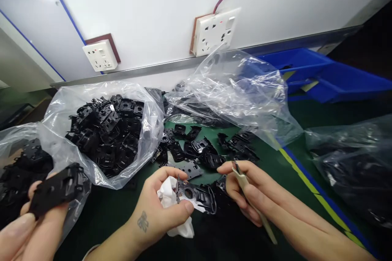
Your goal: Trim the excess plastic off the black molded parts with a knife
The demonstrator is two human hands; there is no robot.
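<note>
On the green table (274,161), bare surface is showing between the right hand and the yellow tape (306,179), which is slanting down toward the lower right. Big open bags (154,122) are bordering the left side, a crumpled clear bag (239,89) is lying at the back, and blue trays (346,81) are standing behind at the right. Loose black pieces (202,147) are crowding the space just beyond both hands.

The black part (198,193) is sitting low in the middle, at the left hand (163,206) — thumb and finger are pinching it at its near edge, with a white cloth (167,193) bunching against the palm. It is showing a round hole, a curved frame and a slight shine. The right hand (245,193) is closing around a slim pale tool (259,212) — its tip is pointing up and away. Another person's hand (43,228) is holding a flat black piece (56,187) at the left.
</note>
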